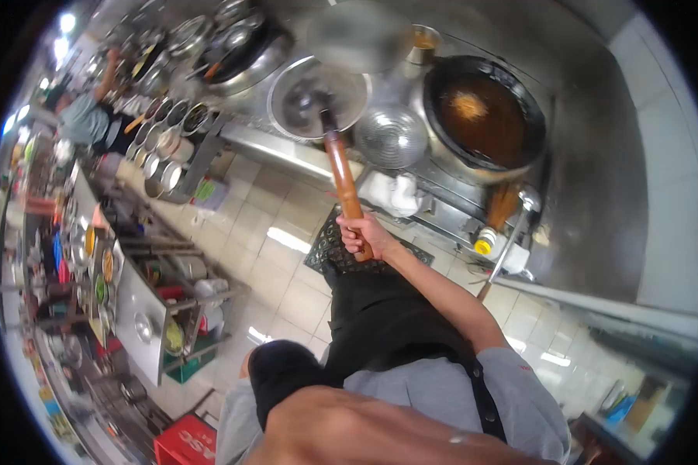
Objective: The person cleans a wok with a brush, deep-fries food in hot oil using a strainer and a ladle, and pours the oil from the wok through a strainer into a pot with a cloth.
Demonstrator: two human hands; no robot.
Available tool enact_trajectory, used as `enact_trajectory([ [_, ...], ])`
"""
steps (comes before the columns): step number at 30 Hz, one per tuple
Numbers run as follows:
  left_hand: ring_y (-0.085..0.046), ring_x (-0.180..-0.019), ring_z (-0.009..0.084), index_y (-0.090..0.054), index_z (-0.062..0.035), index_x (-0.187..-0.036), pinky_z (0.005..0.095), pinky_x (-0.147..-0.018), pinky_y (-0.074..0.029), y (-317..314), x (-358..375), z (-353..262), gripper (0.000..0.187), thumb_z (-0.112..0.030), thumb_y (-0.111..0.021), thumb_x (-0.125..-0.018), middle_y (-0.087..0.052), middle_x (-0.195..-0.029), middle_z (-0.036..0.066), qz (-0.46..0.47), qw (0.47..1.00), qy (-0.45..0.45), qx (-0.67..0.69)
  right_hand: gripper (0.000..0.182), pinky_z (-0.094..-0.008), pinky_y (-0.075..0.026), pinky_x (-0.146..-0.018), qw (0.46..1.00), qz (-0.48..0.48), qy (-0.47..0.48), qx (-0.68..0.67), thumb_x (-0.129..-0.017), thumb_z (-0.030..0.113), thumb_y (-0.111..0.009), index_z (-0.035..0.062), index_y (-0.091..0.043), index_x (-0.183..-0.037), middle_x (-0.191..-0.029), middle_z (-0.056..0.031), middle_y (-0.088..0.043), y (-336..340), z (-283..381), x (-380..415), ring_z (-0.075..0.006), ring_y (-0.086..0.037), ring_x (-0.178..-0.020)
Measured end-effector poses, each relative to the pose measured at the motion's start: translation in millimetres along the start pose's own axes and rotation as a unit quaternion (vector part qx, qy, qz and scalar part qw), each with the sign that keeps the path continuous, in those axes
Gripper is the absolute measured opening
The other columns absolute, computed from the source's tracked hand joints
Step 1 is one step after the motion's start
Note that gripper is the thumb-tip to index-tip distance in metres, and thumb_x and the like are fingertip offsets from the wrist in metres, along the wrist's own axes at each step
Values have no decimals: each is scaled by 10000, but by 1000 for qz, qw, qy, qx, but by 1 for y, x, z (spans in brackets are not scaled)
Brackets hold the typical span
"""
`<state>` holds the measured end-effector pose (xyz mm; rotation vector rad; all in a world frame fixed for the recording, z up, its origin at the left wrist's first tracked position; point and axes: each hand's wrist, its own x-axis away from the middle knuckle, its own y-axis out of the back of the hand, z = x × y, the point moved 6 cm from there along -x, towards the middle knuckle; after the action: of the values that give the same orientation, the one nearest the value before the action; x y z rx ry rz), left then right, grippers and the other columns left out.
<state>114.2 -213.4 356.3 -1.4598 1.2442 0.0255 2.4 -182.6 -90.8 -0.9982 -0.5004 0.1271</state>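
Note:
My right hand [362, 235] is closed around the long wooden handle of a wooden-handled tool [341, 170]. Its dark far end reaches over a wide round metal bowl [278, 107] on the stove counter, and the shape of the tool's head is blurred. Behind the bowl is a blurred grey disc [361, 35]. A ridged round metal lid or plate [392, 136] lies just right of the tool. Further right, a large dark wok [434, 116] holds brown liquid with a pale golden clump [468, 105] in it. My left hand is out of view.
A white cloth [393, 194], a bamboo brush [505, 203], a yellow-capped bottle [485, 242] and a long-handled ladle [512, 240] are along the counter's front. Several seasoning pots [163, 167] stand left. Another person [89, 120] works far left. A black mat [326, 244] covers some floor tiles.

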Motion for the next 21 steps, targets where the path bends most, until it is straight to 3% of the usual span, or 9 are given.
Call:
enact_trajectory([
  [2, -701, -685, 321, -680, 100, -924, 370, -570, -573, 5, -1, 4, 402, -222, -487, -1069, -706, -804, 246, 6, 999, 32, 11, 189, -249, -321, -399, 999, -29, 25, 31, -963, 61, -664, 81, -493, -1040, -666, 36, -401, -3, 20, 26, -59, -372, -465],
  [10, -697, -728, 310, -678, 64, -911, 372, -606, -559, 47, -7, 6, 292, -171, -566, -1044, -708, -807, 211, 10, 989, 120, 82, 214, -255, -354, -425, 977, -150, 82, 127, -969, 55, -657, 28, -574, -1164, -655, 11, -457, -15, 50, 156, -68, -396, -461],
  [14, -694, -749, 304, -676, 45, -905, 373, -624, -552, 84, -1, -4, 240, -145, -606, -1032, -709, -808, 193, -2, 982, 153, 115, 193, -263, -357, -425, 902, -273, 261, 211, -938, 4, -619, 9, -616, -1131, -653, -7, -501, -15, 92, 216, -74, -441, -470],
  [21, -682, -717, 316, -740, 143, -948, 391, -666, -548, 77, 32, 15, 213, -32, -624, -978, -720, -803, 230, 39, 955, 294, 16, 278, -257, -334, -430, 784, -452, 288, 312, -807, -56, -547, -37, -638, -1068, -617, -14, -504, 8, 156, 253, -81, -443, -469],
])
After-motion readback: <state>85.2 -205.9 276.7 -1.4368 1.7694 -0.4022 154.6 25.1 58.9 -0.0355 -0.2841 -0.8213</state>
